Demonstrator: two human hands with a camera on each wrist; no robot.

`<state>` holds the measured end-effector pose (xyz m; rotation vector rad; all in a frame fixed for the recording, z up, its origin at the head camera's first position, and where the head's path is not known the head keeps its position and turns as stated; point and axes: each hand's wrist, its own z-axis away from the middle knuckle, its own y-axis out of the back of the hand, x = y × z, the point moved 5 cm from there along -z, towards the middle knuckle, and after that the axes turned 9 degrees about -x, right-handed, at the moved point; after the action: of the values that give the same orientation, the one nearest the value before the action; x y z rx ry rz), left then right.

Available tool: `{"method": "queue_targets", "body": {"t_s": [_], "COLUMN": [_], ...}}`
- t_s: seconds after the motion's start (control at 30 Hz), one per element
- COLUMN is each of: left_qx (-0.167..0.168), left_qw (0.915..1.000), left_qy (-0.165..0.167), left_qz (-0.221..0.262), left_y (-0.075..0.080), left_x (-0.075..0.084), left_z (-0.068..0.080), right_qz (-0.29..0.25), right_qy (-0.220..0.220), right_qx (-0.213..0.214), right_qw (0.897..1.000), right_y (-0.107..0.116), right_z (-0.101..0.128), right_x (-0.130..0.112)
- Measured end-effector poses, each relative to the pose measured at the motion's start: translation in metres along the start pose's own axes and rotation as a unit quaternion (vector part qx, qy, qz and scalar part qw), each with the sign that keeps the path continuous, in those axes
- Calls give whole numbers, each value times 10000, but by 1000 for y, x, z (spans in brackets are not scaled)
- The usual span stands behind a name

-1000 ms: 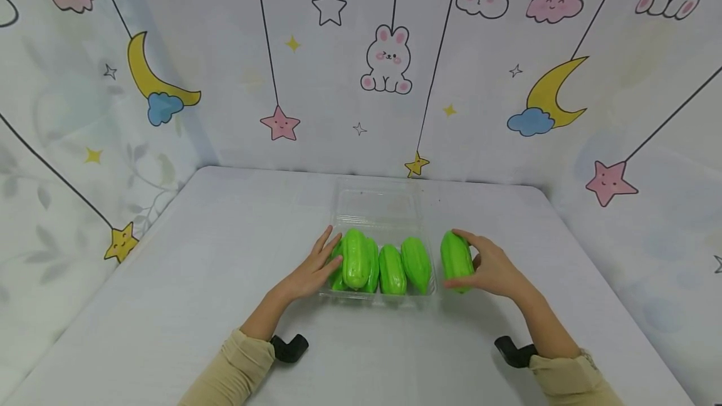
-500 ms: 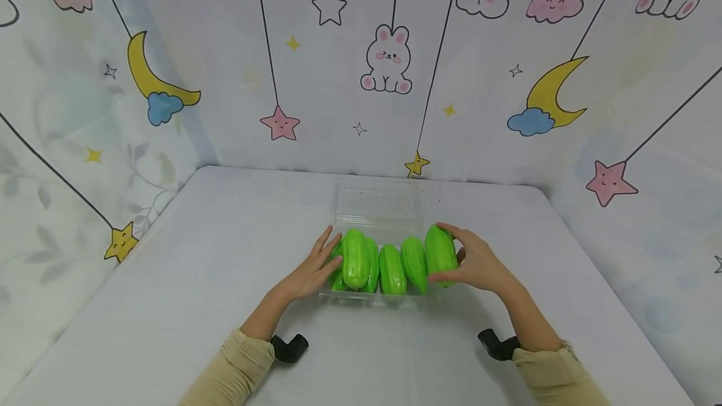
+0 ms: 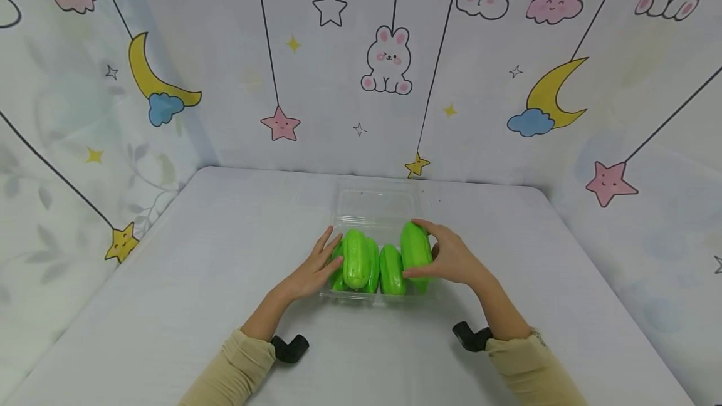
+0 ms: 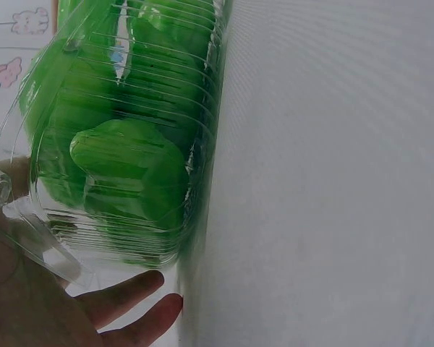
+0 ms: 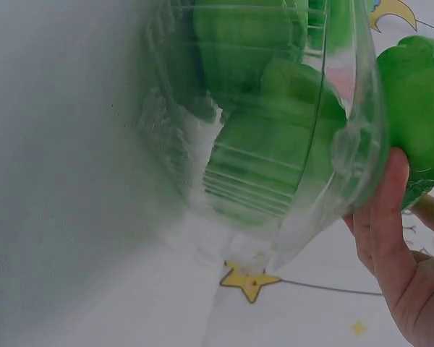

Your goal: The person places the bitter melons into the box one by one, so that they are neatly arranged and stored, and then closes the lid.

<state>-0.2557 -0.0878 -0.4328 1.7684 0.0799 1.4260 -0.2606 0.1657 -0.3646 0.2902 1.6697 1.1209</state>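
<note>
Green ribbed toy fruits, one lot, in a clear plastic clamshell tray (image 3: 376, 205) near the middle of the white table (image 3: 186, 268).

Head view: right hand (image 3: 451, 260) grips one green fruit (image 3: 415, 247), fingers curled round it, over the tray's right end and above a fruit already lying there. Left hand (image 3: 312, 271) lies with straight fingers against the tray's left side, touching the leftmost fruit (image 3: 355, 259); another fruit (image 3: 391, 270) lies between. Lid hinged open toward the table's far edge.

Left wrist view: fingertips (image 4: 141, 303) extended beside the tray wall (image 4: 202, 144); fruit packed tight inside.

Right wrist view: thumb (image 5: 383, 217) and palm round the held fruit (image 5: 419, 108), at the tray's rim (image 5: 362, 130).

Step judged in hand: placing the held fruit. Next move calls for lowering it into whatever room remains at the right end, left hand steadying the tray.
</note>
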Motion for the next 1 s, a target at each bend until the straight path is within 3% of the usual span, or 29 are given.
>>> {"method": "queue_targets", "body": {"t_s": [0.6, 1.0], "left_qx": [3, 16], "left_qw": [10000, 10000], "left_qy": [-17, -14], "left_qz": [-5, -47], "left_y": [-2, -2], "left_x": [-2, -4], "left_z": [-1, -2], "right_qz": [96, 391], "right_qy": [64, -164], "right_qx": [-211, -262], "right_qw": [9997, 9988], "right_y": [-27, -39], "right_z": [-27, -34], "right_x": [-17, -20]}}
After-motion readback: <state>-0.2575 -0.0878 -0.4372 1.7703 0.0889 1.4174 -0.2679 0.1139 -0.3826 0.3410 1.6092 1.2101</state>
